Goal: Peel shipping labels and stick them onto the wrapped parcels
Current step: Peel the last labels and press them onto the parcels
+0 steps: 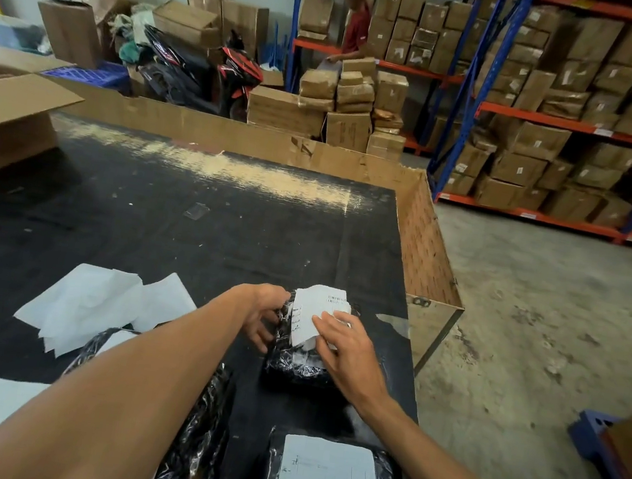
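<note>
Fingers of my right hand [348,348] lie flat and fairly straight on the white printed paper shipping label [314,313], pressing it onto the small parcel wrapped in glossy black plastic [300,364] near the right edge of the black-topped table [188,222]. My left hand [262,314] curls round the parcel's left side to steady it. The label's far edge stands up curled (not stuck yet), so smoothing unevenly could crease it or trap a wrinkle over the print. Peeled white backing sheets [97,303] lie just left; a loose sticky corner might catch one.
</note>
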